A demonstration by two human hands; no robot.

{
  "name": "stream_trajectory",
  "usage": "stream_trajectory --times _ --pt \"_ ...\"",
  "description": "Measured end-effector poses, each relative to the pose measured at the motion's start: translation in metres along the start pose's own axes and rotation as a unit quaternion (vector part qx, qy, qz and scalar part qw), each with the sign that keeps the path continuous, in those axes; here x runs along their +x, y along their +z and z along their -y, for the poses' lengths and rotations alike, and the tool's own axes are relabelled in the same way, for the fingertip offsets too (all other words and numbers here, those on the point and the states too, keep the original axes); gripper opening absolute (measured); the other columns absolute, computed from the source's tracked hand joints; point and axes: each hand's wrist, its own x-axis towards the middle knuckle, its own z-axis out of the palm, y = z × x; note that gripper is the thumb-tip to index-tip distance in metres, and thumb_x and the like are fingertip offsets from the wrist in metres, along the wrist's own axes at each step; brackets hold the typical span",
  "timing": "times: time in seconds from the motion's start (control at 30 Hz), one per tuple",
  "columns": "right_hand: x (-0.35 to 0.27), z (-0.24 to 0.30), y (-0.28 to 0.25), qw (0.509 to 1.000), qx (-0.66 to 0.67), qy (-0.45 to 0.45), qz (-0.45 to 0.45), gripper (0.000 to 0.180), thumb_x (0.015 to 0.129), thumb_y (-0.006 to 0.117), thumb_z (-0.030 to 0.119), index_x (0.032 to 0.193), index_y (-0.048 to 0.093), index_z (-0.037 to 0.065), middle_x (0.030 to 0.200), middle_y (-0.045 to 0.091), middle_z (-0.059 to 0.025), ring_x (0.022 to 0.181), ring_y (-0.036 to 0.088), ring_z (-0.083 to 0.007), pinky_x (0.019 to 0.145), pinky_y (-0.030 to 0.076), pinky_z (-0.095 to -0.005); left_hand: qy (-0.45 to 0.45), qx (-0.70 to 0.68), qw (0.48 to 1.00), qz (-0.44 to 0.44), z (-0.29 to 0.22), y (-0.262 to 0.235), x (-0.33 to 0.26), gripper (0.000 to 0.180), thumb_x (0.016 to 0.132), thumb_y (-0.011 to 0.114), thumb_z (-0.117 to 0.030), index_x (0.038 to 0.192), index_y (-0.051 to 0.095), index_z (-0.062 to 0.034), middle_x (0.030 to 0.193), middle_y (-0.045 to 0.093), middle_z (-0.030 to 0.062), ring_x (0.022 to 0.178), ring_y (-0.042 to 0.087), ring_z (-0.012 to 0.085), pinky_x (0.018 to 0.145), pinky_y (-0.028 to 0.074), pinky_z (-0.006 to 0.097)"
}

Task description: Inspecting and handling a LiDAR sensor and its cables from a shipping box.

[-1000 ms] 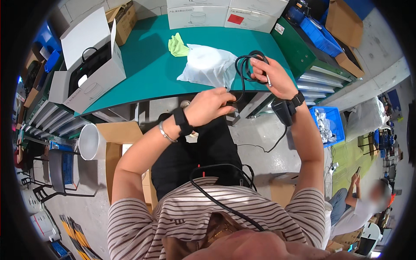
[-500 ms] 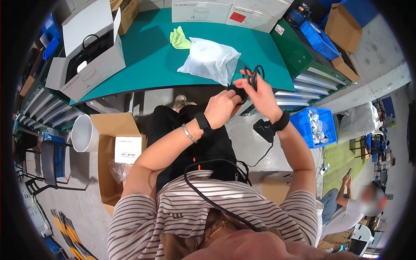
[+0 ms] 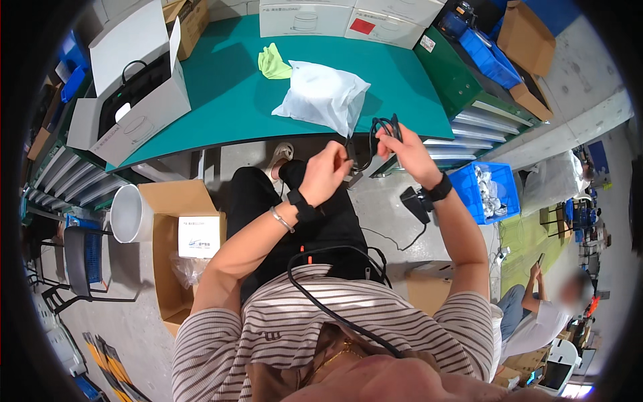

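A looped black cable (image 3: 373, 139) hangs between my hands, just off the near edge of the green table (image 3: 228, 87). My right hand (image 3: 406, 154) is closed around the bundled loops. My left hand (image 3: 325, 172) pinches a dark end of the same cable; its exact shape is partly hidden by the fingers. Just beyond the hands, a white plastic bag (image 3: 325, 96) with something round inside lies on the table. A crumpled lime-green cloth (image 3: 273, 62) touches its far left side. A black wired device (image 3: 416, 202) sits beside my right wrist.
An open white box (image 3: 151, 104) with a black case inside stands at the table's left. White boxes (image 3: 307, 20) line the back. Below are an open carton (image 3: 171, 231), a white bin (image 3: 131, 213) and a blue crate (image 3: 492, 194). A seated person (image 3: 536, 321) is at far right.
My left hand has drawn back left and slightly down, apart from the right, stretching cable between them. The right hand has shifted slightly lower, still holding the loops.
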Motion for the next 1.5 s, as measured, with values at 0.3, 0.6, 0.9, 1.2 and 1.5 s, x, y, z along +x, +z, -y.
stream_trajectory --times 0.3,0.6,0.9,1.2,1.5 --pt "-0.050 0.022 -0.018 0.965 0.237 0.090 0.066 0.026 0.099 0.043 0.027 0.090 0.050 0.003 0.057 0.036 0.0049 0.053 0.034 -0.0062 0.075 0.039 -0.0232 -0.264 -0.324 0.902 0.106 0.026 0.022 0.019 0.011 0.095 0.053 -0.011 0.097 0.042 -0.0073 0.083 0.063 0.0075 0.068 0.061 0.0123 0.061 0.052 0.026" --pt "-0.067 -0.002 0.009 0.959 -0.227 -0.163 0.037 0.016 0.089 0.060 0.014 0.092 0.057 -0.001 0.073 0.056 -0.0131 0.065 0.056 -0.0297 0.060 0.044 -0.0333 -0.328 -0.472 0.809 0.122 0.008 0.038 0.038 0.021 0.096 0.052 -0.027 0.107 0.049 -0.0094 0.107 0.063 0.0076 0.097 0.059 0.0147 0.082 0.048 0.029" --pt "-0.061 -0.009 0.016 0.961 -0.242 -0.128 -0.042 0.020 0.088 0.062 0.017 0.090 0.055 -0.001 0.074 0.058 -0.0180 0.071 0.057 -0.0376 0.060 0.043 -0.0409 -0.323 -0.417 0.837 0.147 0.016 0.027 0.032 0.028 0.096 0.053 -0.034 0.111 0.060 -0.0116 0.108 0.060 0.0003 0.097 0.057 0.0106 0.084 0.046 0.028" --pt "-0.006 -0.017 0.028 0.855 -0.407 -0.280 -0.158 0.025 0.084 0.065 0.017 0.088 0.051 -0.003 0.086 0.053 -0.0177 0.079 0.055 -0.0370 0.068 0.043 -0.0433 -0.316 -0.438 0.829 0.145 0.001 0.017 0.037 0.022 0.096 0.048 -0.018 0.112 0.058 -0.0077 0.105 0.061 0.0005 0.097 0.058 0.0105 0.088 0.046 0.029" --pt "0.028 -0.003 0.009 0.865 -0.474 -0.162 0.012 0.030 0.080 0.064 0.012 0.100 0.046 -0.004 0.086 0.060 -0.0213 0.080 0.061 -0.0434 0.070 0.051 -0.0496 -0.236 -0.320 0.875 0.278 -0.026 -0.015 0.050 0.034 0.089 0.051 -0.011 0.122 0.055 -0.0038 0.112 0.061 0.0033 0.104 0.055 0.0110 0.090 0.042 0.027"
